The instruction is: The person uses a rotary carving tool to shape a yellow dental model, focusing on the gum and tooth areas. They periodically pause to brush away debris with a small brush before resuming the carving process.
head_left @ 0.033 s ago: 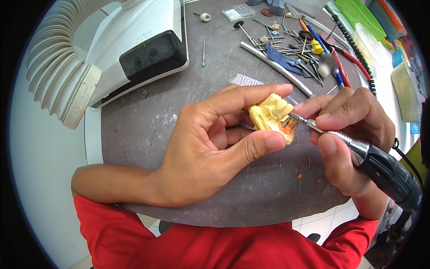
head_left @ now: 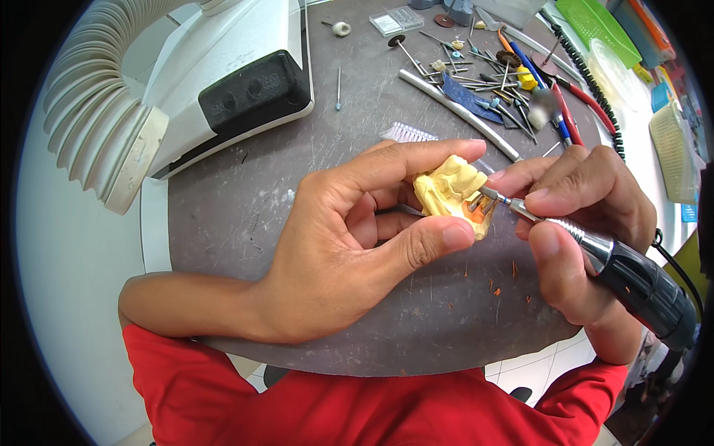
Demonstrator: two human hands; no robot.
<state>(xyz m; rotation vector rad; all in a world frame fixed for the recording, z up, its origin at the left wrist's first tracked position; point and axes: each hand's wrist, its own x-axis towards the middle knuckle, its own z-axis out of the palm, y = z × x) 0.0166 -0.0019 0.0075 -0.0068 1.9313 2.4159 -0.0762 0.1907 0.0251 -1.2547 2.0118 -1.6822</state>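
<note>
My left hand (head_left: 335, 230) is closed around a pale yellow dental model (head_left: 445, 184), thumb on its near side and index finger along its far side. An orange patch and small metal posts show at the model's right end. In my right hand (head_left: 587, 201) is a rotary handpiece (head_left: 643, 282) with a black body and a silver neck, gripped pen-like by thumb and fingers. Its bur (head_left: 493, 194) reaches the model beside the posts; whether it touches cannot be made out. Orange shavings (head_left: 497, 291) lie on the grey tabletop (head_left: 230, 223) below.
A white suction unit (head_left: 245, 97) with a ribbed hose (head_left: 100, 111) stands at the left. Burs, polishing wheels and pliers (head_left: 587, 100) are scattered at the back right near a silver tube (head_left: 461, 115). A clear-bristled brush (head_left: 409, 132) lies behind my left hand. Baskets (head_left: 599, 33) line the right edge.
</note>
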